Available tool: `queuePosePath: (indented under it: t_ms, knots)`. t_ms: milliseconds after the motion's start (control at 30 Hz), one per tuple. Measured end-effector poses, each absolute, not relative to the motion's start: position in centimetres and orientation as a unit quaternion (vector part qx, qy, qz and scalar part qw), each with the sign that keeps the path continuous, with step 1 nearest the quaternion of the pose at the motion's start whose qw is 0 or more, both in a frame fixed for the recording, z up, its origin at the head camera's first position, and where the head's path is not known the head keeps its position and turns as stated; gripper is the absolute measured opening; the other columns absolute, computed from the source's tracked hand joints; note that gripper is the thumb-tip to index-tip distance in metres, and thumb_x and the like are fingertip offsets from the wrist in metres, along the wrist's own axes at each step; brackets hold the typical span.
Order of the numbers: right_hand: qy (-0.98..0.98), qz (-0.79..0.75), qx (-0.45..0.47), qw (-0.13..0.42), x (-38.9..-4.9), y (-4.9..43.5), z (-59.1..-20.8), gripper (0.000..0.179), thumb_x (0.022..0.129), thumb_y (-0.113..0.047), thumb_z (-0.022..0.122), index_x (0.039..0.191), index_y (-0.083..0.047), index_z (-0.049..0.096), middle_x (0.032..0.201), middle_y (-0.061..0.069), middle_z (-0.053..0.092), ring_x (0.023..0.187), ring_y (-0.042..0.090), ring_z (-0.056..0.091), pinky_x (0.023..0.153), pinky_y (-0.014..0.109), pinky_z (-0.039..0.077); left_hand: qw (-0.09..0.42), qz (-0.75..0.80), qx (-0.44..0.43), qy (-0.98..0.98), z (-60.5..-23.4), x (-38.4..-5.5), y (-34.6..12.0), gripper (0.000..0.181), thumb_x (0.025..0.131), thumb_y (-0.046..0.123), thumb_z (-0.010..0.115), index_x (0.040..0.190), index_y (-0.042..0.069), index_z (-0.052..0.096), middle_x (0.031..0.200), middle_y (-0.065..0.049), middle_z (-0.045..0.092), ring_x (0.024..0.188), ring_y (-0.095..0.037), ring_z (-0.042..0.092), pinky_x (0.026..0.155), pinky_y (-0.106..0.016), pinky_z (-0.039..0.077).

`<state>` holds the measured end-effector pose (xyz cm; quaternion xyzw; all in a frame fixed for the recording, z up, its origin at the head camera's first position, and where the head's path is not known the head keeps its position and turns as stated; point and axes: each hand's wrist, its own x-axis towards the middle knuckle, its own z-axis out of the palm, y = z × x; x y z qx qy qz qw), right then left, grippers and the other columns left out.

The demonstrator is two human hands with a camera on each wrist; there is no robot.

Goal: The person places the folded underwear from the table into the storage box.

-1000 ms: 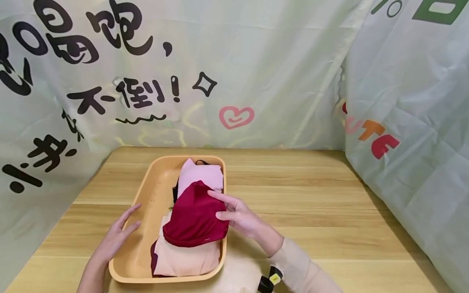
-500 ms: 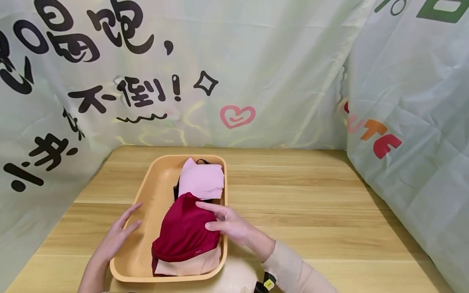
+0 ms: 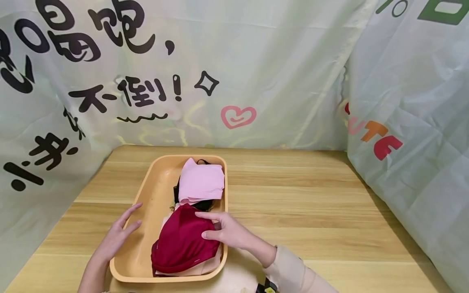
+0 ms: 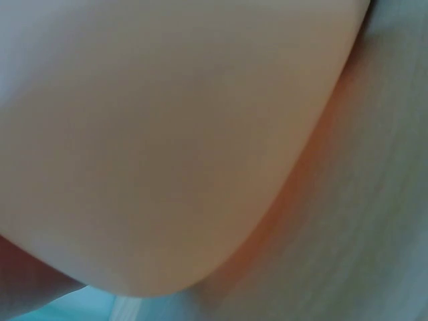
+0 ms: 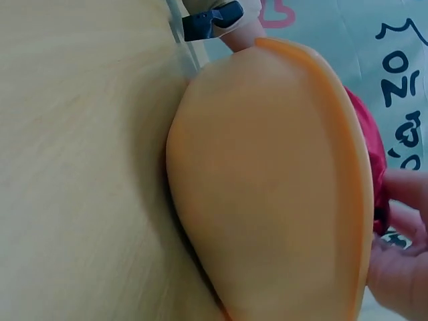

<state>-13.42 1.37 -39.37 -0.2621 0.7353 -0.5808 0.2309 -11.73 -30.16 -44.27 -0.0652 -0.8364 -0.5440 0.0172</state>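
Note:
A folded dark red garment (image 3: 183,240), smooth and soft with a tiny pale mark near its hem, lies over a peach garment (image 3: 210,263) in the front of an orange plastic basket (image 3: 155,175). My right hand (image 3: 229,232) holds the red garment at its right side, thumb and index finger apart on top; the other fingers are mostly hidden. In the right wrist view, fingertips (image 5: 401,187) meet the red cloth just over the rim. My left hand (image 3: 119,230) rests at the basket's left rim, fingers relaxed and holding no garment. The left wrist view is filled by the basket's outer wall (image 4: 167,154).
Behind the red garment, a folded light pink garment (image 3: 201,181) lies over black cloth (image 3: 203,204) in the basket. The basket stands on a wooden table (image 3: 293,203). Printed cloth curtains (image 3: 286,81) hang at the table's back and sides.
My right hand has drawn the red garment toward me and slightly left, laying it lower over the peach one. More of the pink garment and black cloth now shows. My left hand stays put.

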Motion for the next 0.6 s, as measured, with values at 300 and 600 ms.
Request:
queuePosePath:
  t_ms: [300,600]
  knots:
    - [0.884,-0.308,-0.344,0.069,-12.7,0.3,-39.2,0.05,0.083,-0.017,0.066,0.131,-0.01,0.051,0.111,0.008,0.058,0.098,0.011,0.052,0.085,0.022,0.044,0.011,-0.545,-0.062,-0.836,-44.4,-11.4,-30.3,0.053,0.094,0.014,0.049,0.14,-0.002,0.028,0.144,-0.029,0.021,0.13,-0.044,0.009,0.096,-0.07,0.011]
    - [0.903,-0.229,-0.359,0.061,-12.5,0.1,-38.5,0.052,0.084,-0.02,0.065,0.132,-0.01,0.049,0.114,0.011,0.057,0.1,0.015,0.054,0.084,0.024,0.046,0.017,-0.541,-0.07,-0.838,-44.2,-11.7,-30.2,0.052,0.094,0.014,0.049,0.139,-0.001,0.029,0.144,-0.028,0.023,0.13,-0.042,0.01,0.096,-0.069,0.012]
